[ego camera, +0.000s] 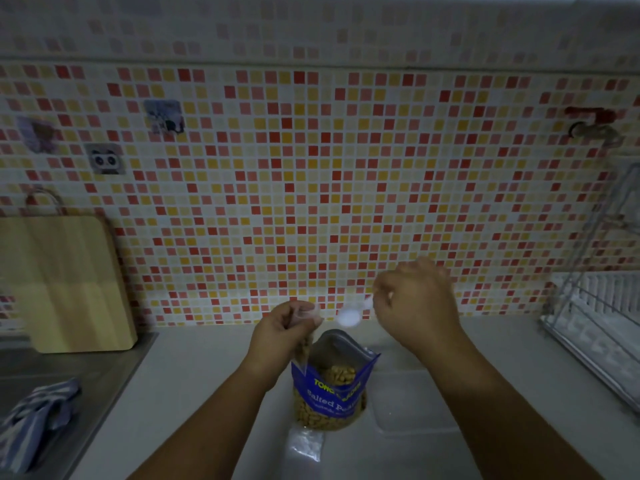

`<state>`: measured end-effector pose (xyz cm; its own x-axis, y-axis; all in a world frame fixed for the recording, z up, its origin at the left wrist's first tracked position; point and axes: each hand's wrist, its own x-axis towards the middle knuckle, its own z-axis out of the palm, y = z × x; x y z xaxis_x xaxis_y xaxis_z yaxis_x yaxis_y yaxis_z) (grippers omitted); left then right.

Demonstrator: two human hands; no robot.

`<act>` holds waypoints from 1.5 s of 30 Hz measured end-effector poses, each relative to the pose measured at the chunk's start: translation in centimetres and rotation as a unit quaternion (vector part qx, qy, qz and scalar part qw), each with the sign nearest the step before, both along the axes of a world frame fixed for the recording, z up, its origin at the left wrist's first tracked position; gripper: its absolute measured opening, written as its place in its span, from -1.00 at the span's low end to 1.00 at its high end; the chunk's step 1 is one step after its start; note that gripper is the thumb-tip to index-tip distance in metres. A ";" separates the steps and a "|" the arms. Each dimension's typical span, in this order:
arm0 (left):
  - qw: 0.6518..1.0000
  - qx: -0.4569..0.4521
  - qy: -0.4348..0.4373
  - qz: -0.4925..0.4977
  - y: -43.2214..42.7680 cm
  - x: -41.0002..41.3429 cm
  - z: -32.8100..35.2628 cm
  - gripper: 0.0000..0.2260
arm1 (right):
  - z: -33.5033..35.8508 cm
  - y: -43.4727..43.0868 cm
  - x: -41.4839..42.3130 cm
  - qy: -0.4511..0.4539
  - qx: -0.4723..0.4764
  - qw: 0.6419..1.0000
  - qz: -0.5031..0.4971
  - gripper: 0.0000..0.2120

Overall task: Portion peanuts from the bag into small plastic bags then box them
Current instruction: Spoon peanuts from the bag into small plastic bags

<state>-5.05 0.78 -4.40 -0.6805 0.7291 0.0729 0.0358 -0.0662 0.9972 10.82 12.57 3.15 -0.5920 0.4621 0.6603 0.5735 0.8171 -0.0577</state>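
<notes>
The blue bag of salted peanuts (329,386) stands open on the white counter (194,393), still mostly full, so the portioning looks early. Just above its mouth, to the left, hangs a small clear plastic bag (304,344) with some peanuts already in it. It is being filled and is not yet sealed. Just in front of the peanut bag lies a flat stack of empty small bags (306,445), which suggests more portions to come. To the right of the peanut bag sits a clear plastic container (412,400); nothing shows inside it, so boxing appears not to have started.

The left hand (287,330) is clenched around the top of the small bag, pinching it up. The right hand (419,303) grasps the handle of a white plastic scoop (349,317), its bowl near the small bag's opening; whether it carries peanuts is too blurred to tell.
</notes>
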 end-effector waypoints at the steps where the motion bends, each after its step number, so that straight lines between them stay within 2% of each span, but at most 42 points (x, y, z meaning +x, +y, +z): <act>1: 1.000 0.006 -0.010 0.005 -0.1 0.0 0.0 -0.83 | -1.4 -0.2 -0.5 -0.051 -0.020 0.998 -0.003 -0.71; 4: 1.000 0.014 -0.019 0.007 -0.3 0.1 -0.1 -0.78 | -5.5 -1.1 -1.4 -0.191 -0.109 0.975 0.013 -0.66; 6: 1.000 0.013 -0.014 0.005 -0.5 0.4 -0.1 -0.76 | -7.1 -1.6 -1.6 -0.217 -0.142 0.966 0.009 -0.70; 10: 1.000 0.015 -0.008 0.008 -1.7 1.0 0.2 -0.78 | -8.0 -1.9 -1.3 -0.191 -0.185 0.964 0.003 -0.71; 12: 1.000 0.020 -0.011 0.005 -2.4 1.4 0.2 -0.78 | -7.5 -2.4 -0.8 -0.125 -0.202 0.971 0.014 -0.74; 13: 1.000 0.025 -0.019 0.002 -2.8 1.8 0.2 -0.79 | -7.2 -2.9 -0.4 -0.068 -0.260 0.962 0.043 -0.78; 14: 0.999 0.030 -0.027 -0.001 -3.2 2.4 0.1 -0.80 | -6.8 -3.7 0.0 -0.022 -0.352 0.932 0.079 -0.83; 16: 0.998 0.036 -0.044 -0.009 -3.9 3.6 -0.5 -0.82 | -6.6 -5.8 0.6 0.027 -0.540 0.827 0.154 -0.80; 17: 0.998 0.035 -0.056 -0.012 -4.2 4.4 -0.8 -0.83 | -7.0 -6.7 1.0 0.024 -0.571 0.803 0.169 -0.76; 19: 0.996 0.026 -0.078 -0.019 -4.6 5.8 -1.9 -0.82 | -8.3 -8.0 1.6 0.034 -0.566 0.808 0.160 -0.72; 21: 0.995 0.017 -0.092 -0.025 -4.7 6.9 -3.1 -0.80 | -9.5 -8.6 2.2 0.085 -0.548 0.818 0.155 -0.75; 24: 0.994 0.010 -0.103 -0.040 -5.0 7.8 -4.9 -0.68 | -11.5 -8.8 3.3 0.115 -0.560 0.806 0.154 -0.79; 26: 0.988 0.016 -0.139 -0.058 -5.2 8.2 -6.3 -0.63 | -13.1 -9.0 3.9 0.139 -0.587 0.785 0.144 -0.89; 28: 0.982 0.013 -0.179 -0.065 -5.3 8.6 -7.9 -0.64 | -14.9 -8.8 4.4 0.172 -0.621 0.758 0.105 -0.88; 32: 0.978 -0.072 -0.195 -0.020 -5.2 9.0 -11.1 -0.77 | -17.0 -8.9 5.2 0.197 -0.710 0.674 0.052 -0.94; 34: 0.977 -0.118 -0.178 -0.022 -5.1 9.2 -11.9 -0.81 | -18.2 -9.0 5.3 0.191 -0.707 0.680 0.044 -0.88; 37: 0.977 -0.185 -0.107 -0.025 -4.7 9.5 -12.6 -0.81 | -20.3 -8.3 5.3 0.156 -0.672 0.724 -0.019 -0.78; 39: 0.975 -0.217 -0.051 -0.021 -4.1 9.5 -12.9 -0.95 | -21.5 -7.7 5.1 0.129 -0.652 0.745 -0.059 -0.70; 40: 0.972 -0.233 -0.012 -0.014 -3.8 9.4 -13.3 -0.82 | -22.0 -7.4 4.8 0.110 -0.646 0.752 -0.078 -0.69; 42: 0.964 -0.261 0.056 -0.014 -3.1 9.2 -14.1 -0.73 | -22.7 -6.9 4.5 0.078 -0.640 0.756 -0.109 -0.76; 45: 0.955 -0.282 0.086 -0.010 -2.1 9.2 -14.5 -0.74 | -23.2 -6.2 4.0 0.050 -0.625 0.767 -0.138 -0.91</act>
